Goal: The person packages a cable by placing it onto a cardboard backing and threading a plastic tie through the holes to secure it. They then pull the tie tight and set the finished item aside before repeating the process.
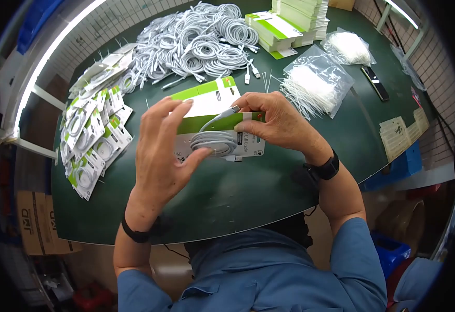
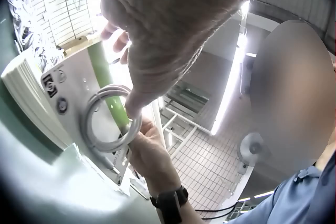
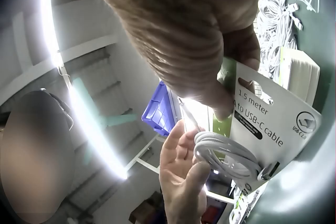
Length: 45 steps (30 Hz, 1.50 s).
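Note:
In the head view my right hand (image 1: 279, 119) pinches a green-and-white packaging card (image 1: 251, 148) printed for a USB-C cable. A coiled light-grey USB cable (image 1: 214, 143) lies against the card's front, one plug end (image 1: 229, 113) rising beside the right fingertips. My left hand (image 1: 159, 145) is at the card's left side, fingers extended and spread from the thumb. Its thumb touches the coil's lower left part. The right wrist view shows the left palm (image 3: 181, 166) facing the coil. Behind the held card lies a stack of similar cards (image 1: 199, 93).
A big heap of coiled cables (image 1: 196, 41) lies at the back, with carded cables (image 1: 89, 135) piled at the left. Card stacks (image 1: 303, 23) stand back right. Nearer are bags of white ties (image 1: 316, 83) and a black phone (image 1: 374, 82). The table's curved edge faces the body.

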Tool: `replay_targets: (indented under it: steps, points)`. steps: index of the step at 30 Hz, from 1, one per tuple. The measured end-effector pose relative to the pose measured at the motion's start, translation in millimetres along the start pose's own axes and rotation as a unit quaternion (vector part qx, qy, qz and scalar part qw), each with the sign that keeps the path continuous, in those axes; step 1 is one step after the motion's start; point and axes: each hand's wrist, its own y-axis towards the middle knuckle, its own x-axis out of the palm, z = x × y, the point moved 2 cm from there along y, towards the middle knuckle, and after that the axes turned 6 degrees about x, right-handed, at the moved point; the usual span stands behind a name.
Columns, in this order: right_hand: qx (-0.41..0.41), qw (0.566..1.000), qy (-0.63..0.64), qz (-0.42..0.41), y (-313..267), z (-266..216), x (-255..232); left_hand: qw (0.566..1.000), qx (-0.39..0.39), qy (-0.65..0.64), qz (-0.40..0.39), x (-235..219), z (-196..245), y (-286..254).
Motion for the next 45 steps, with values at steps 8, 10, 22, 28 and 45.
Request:
replay_targets:
  steps: [8,10,22,28,45]
  points:
    - [-0.019,0.998,-0.048,-0.036,0,-4,9,0.986,-0.023,-0.083,-0.143,33,-11,-18]
    - [-0.017,0.998,-0.046,-0.031,1,-5,11,0.988,-0.035,-0.123,-0.087,39,-16,-22]
    - [-0.131,0.987,-0.073,0.055,2,9,31,0.993,0.031,-0.113,-0.001,58,-25,-37]
    - [-0.121,0.987,-0.093,0.047,1,16,38,0.993,0.029,-0.111,-0.006,55,-23,-38]
    - [-0.156,0.982,-0.084,0.066,2,19,39,0.995,0.055,-0.082,-0.018,50,-22,-41]
